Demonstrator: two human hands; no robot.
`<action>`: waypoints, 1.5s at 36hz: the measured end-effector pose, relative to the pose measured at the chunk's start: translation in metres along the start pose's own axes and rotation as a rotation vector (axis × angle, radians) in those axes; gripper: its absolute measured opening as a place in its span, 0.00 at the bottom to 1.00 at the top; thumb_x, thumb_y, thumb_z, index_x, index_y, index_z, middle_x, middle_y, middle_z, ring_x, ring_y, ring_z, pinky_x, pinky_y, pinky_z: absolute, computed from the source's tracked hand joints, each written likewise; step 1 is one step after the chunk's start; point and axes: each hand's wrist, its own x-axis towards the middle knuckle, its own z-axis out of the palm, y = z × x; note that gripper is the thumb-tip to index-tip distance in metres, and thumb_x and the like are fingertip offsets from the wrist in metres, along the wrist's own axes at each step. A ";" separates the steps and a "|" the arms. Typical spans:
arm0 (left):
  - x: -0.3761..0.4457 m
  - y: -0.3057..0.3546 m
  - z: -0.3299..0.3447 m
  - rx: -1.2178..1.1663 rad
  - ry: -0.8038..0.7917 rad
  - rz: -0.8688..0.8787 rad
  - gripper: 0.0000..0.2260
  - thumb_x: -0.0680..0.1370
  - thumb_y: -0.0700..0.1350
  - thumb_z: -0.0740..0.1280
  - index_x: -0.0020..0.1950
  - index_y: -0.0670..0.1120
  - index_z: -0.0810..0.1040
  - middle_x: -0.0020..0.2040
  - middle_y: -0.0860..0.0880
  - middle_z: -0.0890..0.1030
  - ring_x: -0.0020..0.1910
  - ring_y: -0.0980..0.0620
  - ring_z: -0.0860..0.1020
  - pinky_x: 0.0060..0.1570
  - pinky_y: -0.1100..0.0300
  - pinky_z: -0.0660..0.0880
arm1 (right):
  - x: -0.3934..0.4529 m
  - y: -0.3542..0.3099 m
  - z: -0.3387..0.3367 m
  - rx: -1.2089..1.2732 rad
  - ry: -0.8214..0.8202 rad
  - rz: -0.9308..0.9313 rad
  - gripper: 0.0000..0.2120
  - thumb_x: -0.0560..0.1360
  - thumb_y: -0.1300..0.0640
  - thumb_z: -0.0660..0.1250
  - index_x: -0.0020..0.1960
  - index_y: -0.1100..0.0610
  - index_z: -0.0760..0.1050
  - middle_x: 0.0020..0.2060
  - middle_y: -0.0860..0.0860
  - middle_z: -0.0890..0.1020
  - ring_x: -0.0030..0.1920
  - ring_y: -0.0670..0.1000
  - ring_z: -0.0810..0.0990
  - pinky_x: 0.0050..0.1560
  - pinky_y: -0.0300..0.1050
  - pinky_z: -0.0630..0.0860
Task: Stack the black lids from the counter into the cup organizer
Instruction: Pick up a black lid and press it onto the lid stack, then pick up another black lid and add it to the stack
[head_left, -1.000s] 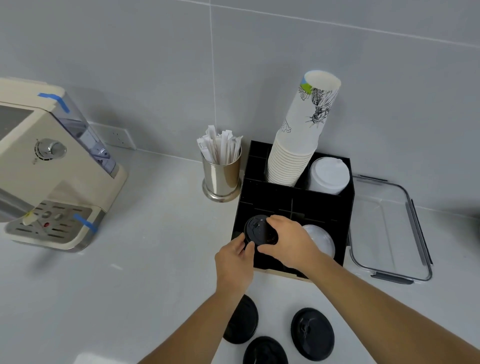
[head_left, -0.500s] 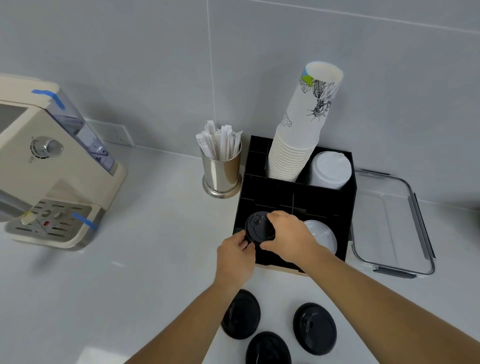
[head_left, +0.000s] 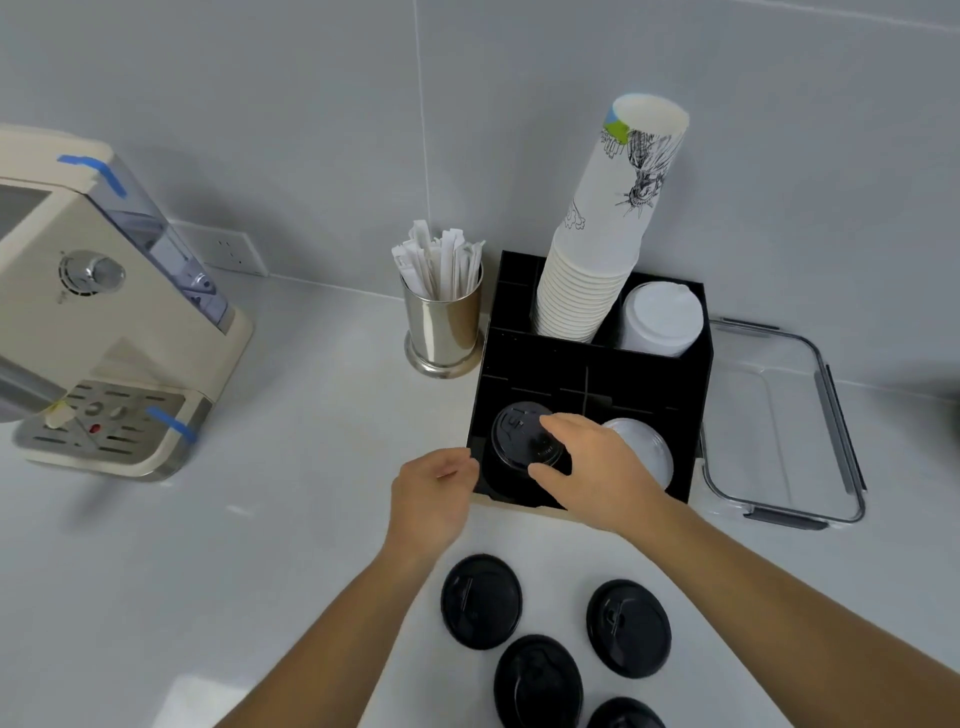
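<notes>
The black cup organizer (head_left: 597, 364) stands at the back of the white counter. A black lid (head_left: 519, 431) sits slightly tilted in its front-left compartment. My right hand (head_left: 597, 467) reaches over it, with thumb and forefinger on the lid's right rim. My left hand (head_left: 436, 493) is just left of the organizer's front-left corner, fingers loosely curled and holding nothing. Several more black lids lie on the counter in front of the organizer, between my forearms: one at the left (head_left: 480, 600), one at the right (head_left: 628, 626), one nearer me (head_left: 537, 680).
The organizer's back compartments hold a tall stack of paper cups (head_left: 608, 234) and white lids (head_left: 657, 317); clear lids (head_left: 649, 452) fill the front right. A steel cup of wrapped sticks (head_left: 441, 327) stands to its left, a glass container (head_left: 836, 415) to its right, a coffee machine (head_left: 104, 322) at far left.
My left hand has let go of the black lid and drawn back to the left. The lid has gone lower into the front-left compartment under my right hand.
</notes>
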 end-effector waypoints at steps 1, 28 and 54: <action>-0.002 0.001 -0.006 -0.001 0.012 -0.005 0.05 0.76 0.44 0.69 0.45 0.55 0.82 0.44 0.58 0.82 0.44 0.61 0.80 0.48 0.66 0.72 | -0.007 -0.001 0.000 0.038 0.011 -0.001 0.25 0.76 0.52 0.68 0.71 0.57 0.69 0.65 0.51 0.75 0.60 0.52 0.76 0.57 0.38 0.69; -0.073 -0.063 -0.018 0.064 -0.151 -0.365 0.12 0.72 0.47 0.65 0.30 0.43 0.76 0.27 0.51 0.74 0.29 0.52 0.70 0.36 0.55 0.73 | -0.066 0.016 0.074 0.276 -0.308 0.446 0.18 0.76 0.51 0.65 0.65 0.50 0.76 0.53 0.47 0.81 0.49 0.46 0.78 0.52 0.39 0.71; -0.084 -0.039 -0.036 -0.046 -0.043 -0.181 0.11 0.77 0.40 0.65 0.48 0.50 0.86 0.49 0.56 0.85 0.50 0.57 0.82 0.58 0.55 0.78 | -0.078 -0.030 0.059 0.556 -0.182 0.475 0.08 0.74 0.54 0.66 0.46 0.43 0.82 0.39 0.47 0.81 0.36 0.45 0.78 0.33 0.35 0.71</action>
